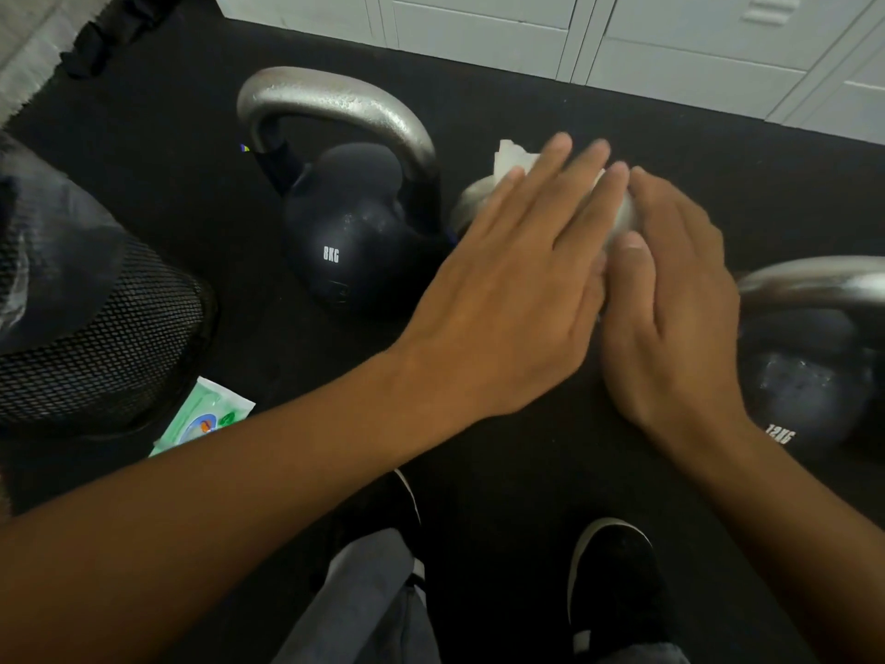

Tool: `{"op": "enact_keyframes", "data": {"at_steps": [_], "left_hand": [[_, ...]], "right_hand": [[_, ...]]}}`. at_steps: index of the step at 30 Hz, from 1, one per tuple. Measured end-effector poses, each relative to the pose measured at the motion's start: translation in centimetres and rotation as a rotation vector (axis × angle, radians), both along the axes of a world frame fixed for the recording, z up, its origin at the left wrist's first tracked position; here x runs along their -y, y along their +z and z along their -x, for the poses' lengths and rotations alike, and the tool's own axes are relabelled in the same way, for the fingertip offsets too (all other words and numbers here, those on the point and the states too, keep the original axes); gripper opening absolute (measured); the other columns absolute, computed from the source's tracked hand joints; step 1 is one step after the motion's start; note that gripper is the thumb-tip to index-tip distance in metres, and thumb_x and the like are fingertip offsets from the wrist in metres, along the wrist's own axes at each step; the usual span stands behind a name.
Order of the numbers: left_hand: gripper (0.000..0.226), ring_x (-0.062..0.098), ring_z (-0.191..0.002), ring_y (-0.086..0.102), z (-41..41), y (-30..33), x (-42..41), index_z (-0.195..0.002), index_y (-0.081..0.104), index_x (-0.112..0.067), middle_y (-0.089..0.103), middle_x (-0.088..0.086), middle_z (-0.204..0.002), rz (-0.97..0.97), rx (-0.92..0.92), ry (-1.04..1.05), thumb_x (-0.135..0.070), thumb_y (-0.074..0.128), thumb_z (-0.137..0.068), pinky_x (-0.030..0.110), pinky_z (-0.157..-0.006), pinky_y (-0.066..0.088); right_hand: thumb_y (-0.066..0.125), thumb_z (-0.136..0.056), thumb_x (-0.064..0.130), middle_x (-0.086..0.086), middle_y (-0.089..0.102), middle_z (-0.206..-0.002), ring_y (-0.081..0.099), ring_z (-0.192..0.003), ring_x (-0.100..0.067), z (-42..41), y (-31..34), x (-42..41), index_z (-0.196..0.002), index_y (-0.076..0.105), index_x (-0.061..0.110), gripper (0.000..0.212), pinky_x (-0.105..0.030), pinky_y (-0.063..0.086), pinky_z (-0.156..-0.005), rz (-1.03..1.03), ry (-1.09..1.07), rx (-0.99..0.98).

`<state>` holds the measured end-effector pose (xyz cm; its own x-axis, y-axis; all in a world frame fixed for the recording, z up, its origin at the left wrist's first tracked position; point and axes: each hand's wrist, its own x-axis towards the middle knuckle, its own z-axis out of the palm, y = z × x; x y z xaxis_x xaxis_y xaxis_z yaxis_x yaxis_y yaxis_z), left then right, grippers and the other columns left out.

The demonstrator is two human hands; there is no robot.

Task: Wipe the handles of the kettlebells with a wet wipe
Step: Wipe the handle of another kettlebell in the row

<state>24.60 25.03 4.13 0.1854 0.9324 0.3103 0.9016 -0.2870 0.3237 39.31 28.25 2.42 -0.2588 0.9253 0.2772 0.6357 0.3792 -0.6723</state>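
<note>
Kettlebell's silver handle [467, 203] lies under white wet wipe [515, 158], pressed by flat left hand [503, 299] and right hand [680, 309]. Black mesh bin [96, 328] holds clear plastic; green wipes packet [201, 416] beside it.

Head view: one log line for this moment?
left hand and right hand on wipe | middle kettlebell handle | 8KG kettlebell untouched
</note>
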Motion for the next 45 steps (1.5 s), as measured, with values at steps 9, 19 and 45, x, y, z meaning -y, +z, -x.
{"op": "enact_keyframes", "data": {"at_steps": [9,19,45], "left_hand": [[0.06,0.031,-0.158,0.018,1.2,-2.0,1.3,-0.159,0.027,0.001,0.026,0.019,-0.167,-0.031,-0.011,0.036,-0.027,0.042,-0.108,0.051,-0.126,0.024],[0.057,0.028,-0.155,0.026,2.7,-1.8,-0.6,-0.156,0.035,0.001,0.036,0.016,-0.162,0.01,0.13,-0.006,-0.031,0.044,-0.109,0.047,-0.125,0.026],[0.052,0.022,-0.154,0.029,2.6,-2.7,0.1,-0.154,0.036,0.005,0.035,0.016,-0.163,-0.007,0.457,0.058,-0.021,0.037,-0.109,0.033,-0.126,0.027]], "right_hand": [[0.032,-0.105,0.034,-0.008,0.046,-0.155,0.038,-0.143,-0.018,-0.6,-0.2,0.1,-0.155,0.043,0.009,0.057,-0.03,0.032,-0.117,-0.018,0.042,0.042],[0.033,-0.106,0.032,-0.007,0.052,-0.148,0.036,-0.135,-0.005,0.2,0.1,0.1,-0.15,0.05,0.009,0.052,-0.021,0.026,-0.115,-0.111,0.081,0.068],[0.033,-0.108,0.038,-0.013,0.052,-0.151,0.043,-0.143,-0.027,1.2,0.9,-0.1,-0.151,0.048,0.004,0.057,-0.042,0.029,-0.124,-0.16,0.15,0.207]]}}
